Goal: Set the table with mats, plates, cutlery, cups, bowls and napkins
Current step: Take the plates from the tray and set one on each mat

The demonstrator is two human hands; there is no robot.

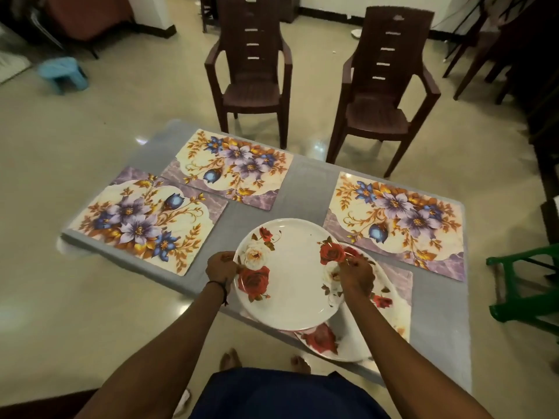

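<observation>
A white plate with red and cream roses (292,273) hangs just above the near edge of the grey table (308,189). My left hand (221,266) grips its left rim and my right hand (357,275) grips its right rim. Under it and to the right lies a second rose plate (360,337) on a floral mat (399,293), mostly hidden. Three more floral mats are laid out: near left (145,216), far left (233,167) and far right (396,222). No cutlery, cups, bowls or napkins show.
Two brown plastic chairs (251,71) (387,86) stand beyond the table's far side. A green stool (526,285) sits at the right, close to the table. A blue stool (65,74) is on the floor far left. My bare feet (231,359) are under the near edge.
</observation>
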